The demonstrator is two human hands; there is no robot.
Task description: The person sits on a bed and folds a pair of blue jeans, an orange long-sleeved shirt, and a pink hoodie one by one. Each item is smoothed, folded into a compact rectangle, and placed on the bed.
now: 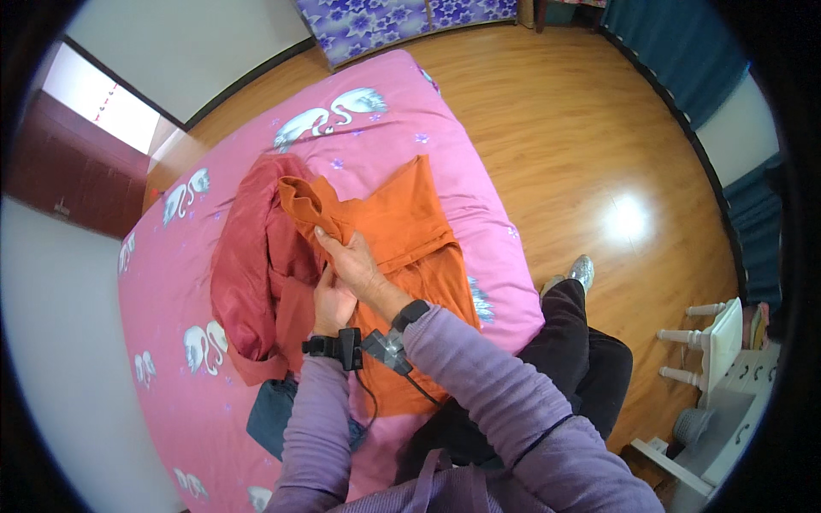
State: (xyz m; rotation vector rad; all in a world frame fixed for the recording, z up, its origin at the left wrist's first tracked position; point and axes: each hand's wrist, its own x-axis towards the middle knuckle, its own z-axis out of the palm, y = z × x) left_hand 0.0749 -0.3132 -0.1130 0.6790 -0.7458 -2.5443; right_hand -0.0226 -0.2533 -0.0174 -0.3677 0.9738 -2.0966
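Observation:
An orange garment (410, 237) lies spread on a pink bed cover (474, 173) printed with swans. My right hand (353, 263) grips a bunched, raised part of it, thumb on top. Just below, my left hand (332, 306) is at the garment's left edge with its palm partly turned up; its fingertips are hidden under the cloth. To the left of both hands lies a crumpled red garment (247, 256), touching the orange one. A dark teal cloth (272, 410) sticks out beneath my left forearm.
Wooden flooring (545, 115) runs along the bed's right side. A white stool (721, 343) lies tipped at the right, near a white dresser (737, 397). Purple floral cabinets (378, 25) stand beyond the bed. Teal curtains (680, 64) hang at the upper right.

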